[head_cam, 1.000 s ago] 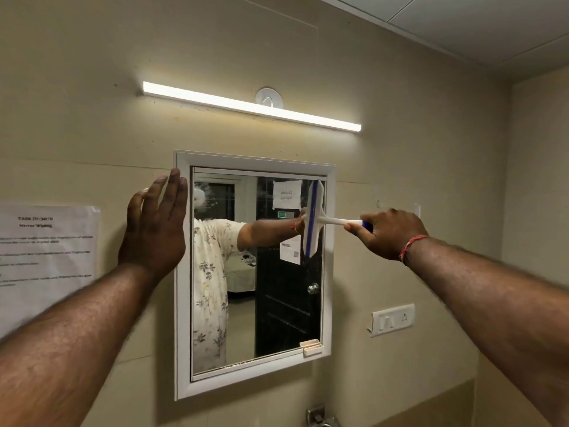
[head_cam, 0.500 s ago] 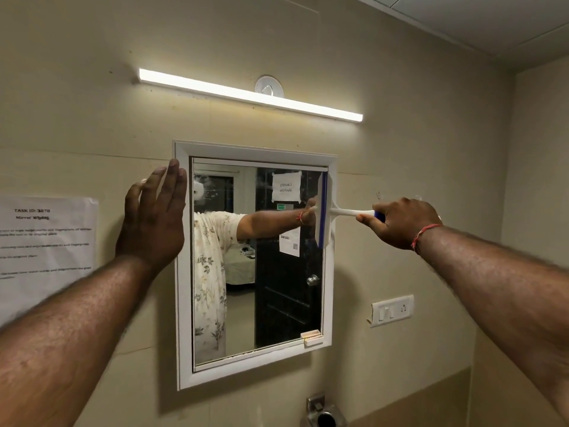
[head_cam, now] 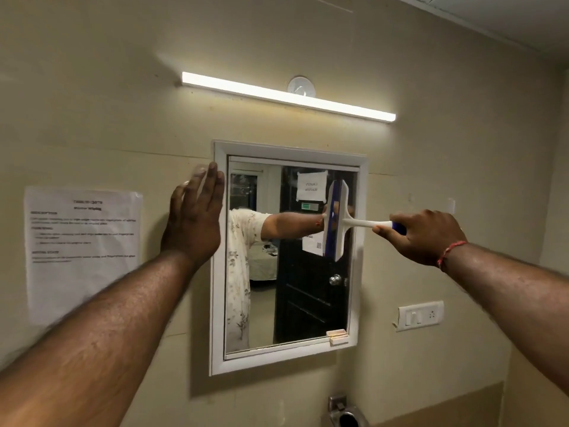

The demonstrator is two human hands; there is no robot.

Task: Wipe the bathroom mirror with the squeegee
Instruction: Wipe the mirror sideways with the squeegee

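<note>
So the right hand (head_cam: 423,237) has its grip wrapped tight around the blue end of the squeegee (head_cam: 337,221) handle, fingers curled fully closed on it, with a red thread bracelet (head_cam: 450,252) on the wrist just behind. The white handle sticks out sideways from that grip toward the mirror (head_cam: 286,257), and the blade stands upright, pressed on the glass in the upper part, close to the frame edge nearest the gripping hand. The left hand (head_cam: 194,223) isn't holding anything, its fingers are straight and together, palm flat against the wall right beside the mirror's white frame on the far side from the squeegee, fingertips pointing up. Further out past that flat hand there's a printed paper sheet (head_cam: 83,254) stuck on the wall, text too blurry to read. Above both hands a lit tube light (head_cam: 288,97) runs across the wall. Below the squeegee grip there's a white switch plate (head_cam: 420,315), and a small white clip thing (head_cam: 338,337) sits at the mirror's lower corner on that same side.
</note>
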